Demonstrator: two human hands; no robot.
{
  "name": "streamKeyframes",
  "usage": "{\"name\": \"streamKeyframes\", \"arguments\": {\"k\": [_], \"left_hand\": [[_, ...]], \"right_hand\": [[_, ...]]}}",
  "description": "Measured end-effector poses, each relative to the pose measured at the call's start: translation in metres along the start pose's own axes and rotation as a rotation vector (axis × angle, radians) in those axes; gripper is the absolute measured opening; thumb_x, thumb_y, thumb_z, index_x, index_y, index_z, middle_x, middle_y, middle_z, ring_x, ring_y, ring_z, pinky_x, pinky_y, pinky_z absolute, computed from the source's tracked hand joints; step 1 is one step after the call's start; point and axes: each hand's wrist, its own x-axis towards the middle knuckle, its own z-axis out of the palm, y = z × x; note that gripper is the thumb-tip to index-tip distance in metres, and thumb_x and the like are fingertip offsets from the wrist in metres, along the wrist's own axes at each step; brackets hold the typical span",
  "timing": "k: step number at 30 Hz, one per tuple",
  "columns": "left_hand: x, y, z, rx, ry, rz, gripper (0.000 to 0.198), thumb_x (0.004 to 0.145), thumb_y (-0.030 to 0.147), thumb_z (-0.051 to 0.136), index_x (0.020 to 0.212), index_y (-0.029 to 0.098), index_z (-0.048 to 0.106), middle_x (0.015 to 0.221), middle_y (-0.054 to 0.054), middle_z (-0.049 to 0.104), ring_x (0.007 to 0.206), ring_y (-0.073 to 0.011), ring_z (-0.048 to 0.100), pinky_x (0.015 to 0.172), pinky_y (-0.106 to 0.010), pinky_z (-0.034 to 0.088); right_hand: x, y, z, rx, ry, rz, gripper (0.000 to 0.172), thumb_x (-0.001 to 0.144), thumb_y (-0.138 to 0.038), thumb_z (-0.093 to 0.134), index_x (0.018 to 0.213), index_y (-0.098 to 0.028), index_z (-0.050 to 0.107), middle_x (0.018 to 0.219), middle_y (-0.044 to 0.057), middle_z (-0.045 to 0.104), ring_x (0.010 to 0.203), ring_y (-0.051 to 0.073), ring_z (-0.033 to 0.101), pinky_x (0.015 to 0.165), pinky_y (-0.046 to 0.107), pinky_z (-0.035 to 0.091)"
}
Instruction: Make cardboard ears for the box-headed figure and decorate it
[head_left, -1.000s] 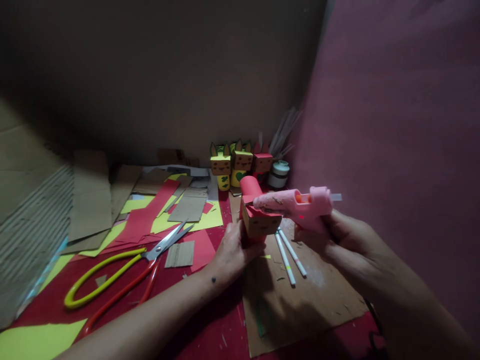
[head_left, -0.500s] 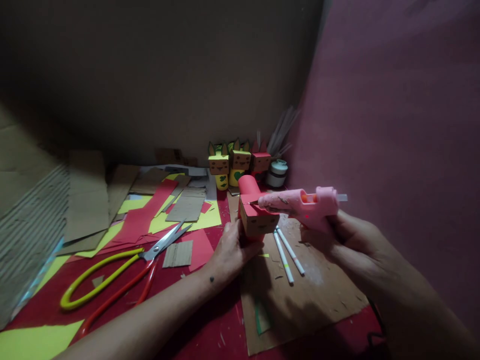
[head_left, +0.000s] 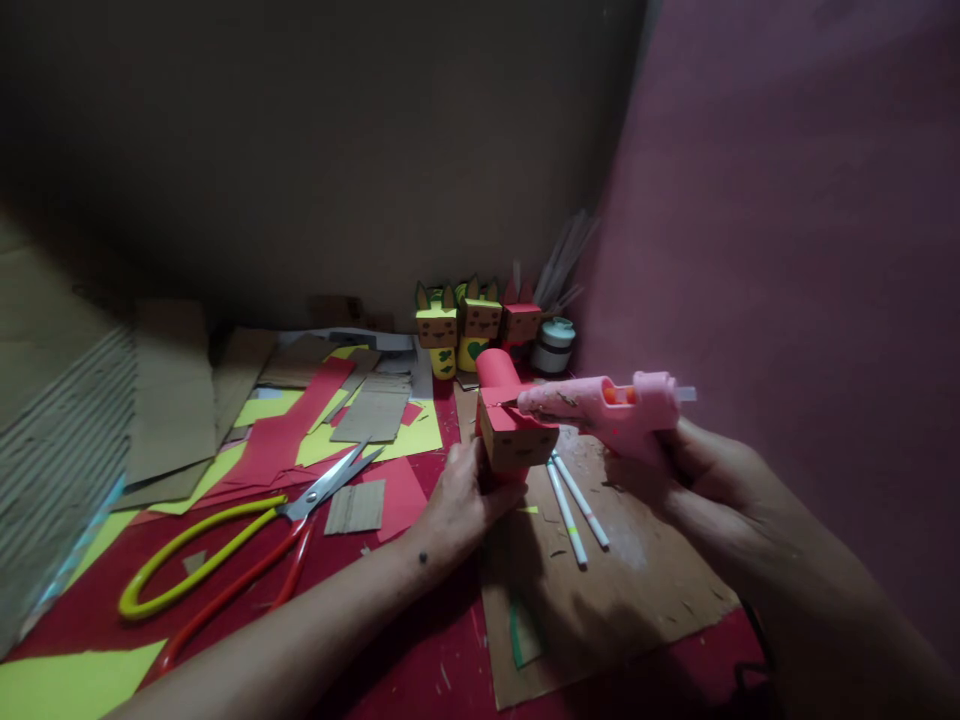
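Observation:
My left hand grips a red paper figure low on its side; the figure has a boxy cardboard head with a drawn face and a red top. Behind that head a red paper tube shows. In my right hand is a pink glue gun, held by its handle with a clear glue stick poking out of the back. Its nozzle tip is at the red top of the head, toward the left edge. My left fingers are partly hidden by the figure.
Scissors with yellow and red handles lie open at left, beside a small cardboard square. Two white sticks rest on a cardboard sheet. Finished-looking figures and a small white-green jar stand behind.
Both hands, the figure and the glue gun stay almost where they were. The nozzle remains at the head's red top, with only a very slight shift.

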Motion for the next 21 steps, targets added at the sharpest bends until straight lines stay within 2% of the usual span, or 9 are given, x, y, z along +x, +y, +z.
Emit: {"name": "streamKeyframes", "arguments": {"k": [4, 12, 17, 21], "left_hand": [[0.001, -0.001, 0.001, 0.013, 0.020, -0.012, 0.037, 0.077, 0.030, 0.074, 0.113, 0.025, 0.070, 0.115, -0.012, 0.069, 0.108, -0.0364, 0.060, 0.098, -0.059, 0.048], [0.001, -0.003, 0.001, 0.034, 0.035, -0.041, 0.040, 0.074, 0.033, 0.074, 0.113, 0.025, 0.068, 0.113, -0.013, 0.067, 0.107, -0.0386, 0.059, 0.095, -0.061, 0.047], [0.001, -0.007, 0.002, 0.033, 0.026, -0.061, 0.040, 0.074, 0.035, 0.073, 0.112, 0.024, 0.066, 0.111, -0.013, 0.066, 0.104, -0.0373, 0.057, 0.093, -0.059, 0.047], [0.001, -0.008, 0.002, 0.024, 0.015, -0.062, 0.040, 0.075, 0.035, 0.072, 0.112, 0.023, 0.065, 0.112, -0.012, 0.067, 0.104, -0.0357, 0.058, 0.091, -0.056, 0.049]], "right_hand": [[-0.001, -0.001, -0.001, 0.010, 0.012, 0.001, 0.043, 0.097, -0.031, 0.066, 0.140, -0.030, 0.066, 0.135, 0.007, 0.073, 0.138, 0.034, 0.059, 0.114, 0.048, 0.051], [-0.010, 0.000, -0.005, 0.065, 0.063, -0.067, 0.039, 0.097, -0.025, 0.065, 0.135, -0.033, 0.071, 0.121, 0.004, 0.080, 0.141, 0.032, 0.056, 0.122, 0.048, 0.042], [-0.012, 0.005, -0.009, 0.060, 0.096, -0.032, 0.037, 0.095, -0.026, 0.067, 0.130, -0.035, 0.073, 0.121, 0.002, 0.081, 0.141, 0.034, 0.057, 0.121, 0.054, 0.042], [-0.013, 0.009, -0.011, 0.099, 0.097, -0.041, 0.036, 0.097, -0.027, 0.064, 0.131, -0.036, 0.073, 0.118, 0.000, 0.082, 0.142, 0.033, 0.056, 0.122, 0.051, 0.042]]}}
